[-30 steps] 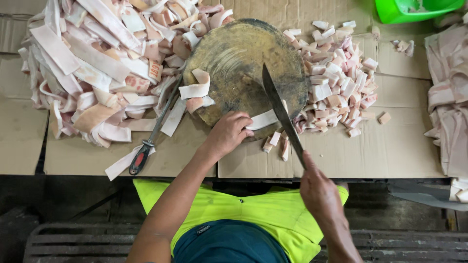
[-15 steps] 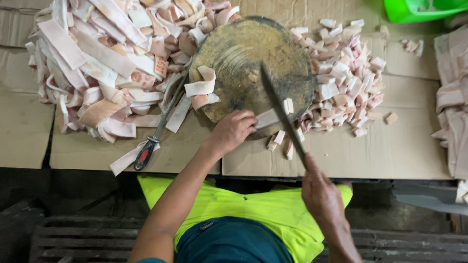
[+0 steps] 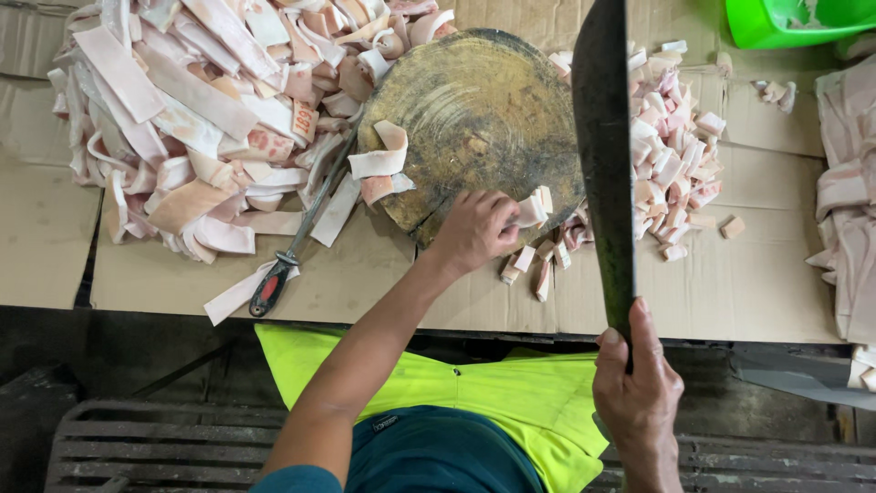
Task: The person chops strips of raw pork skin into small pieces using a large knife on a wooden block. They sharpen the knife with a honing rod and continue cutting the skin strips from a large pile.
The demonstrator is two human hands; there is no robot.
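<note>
Cleaver (image 3: 604, 155) tip beyond frame edge

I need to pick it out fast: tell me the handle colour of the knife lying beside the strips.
Red and black handle, clearest in the head view.

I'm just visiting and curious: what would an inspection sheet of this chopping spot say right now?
Surface: flattened brown cardboard covers the table.
Job's things: round wooden chopping block; a strip of pale pink meat at its near edge; a long dark cleaver raised above the block.
Clutter: a big heap of long strips left of the block, a pile of small cut pieces to its right, a sharpening steel with a red and black handle, a green tub at the far corner.
Hands: left hand pinches the strip; right hand grips the cleaver's handle.
Cables: nothing seen.
Surroundings: dark slatted platform below.
</note>
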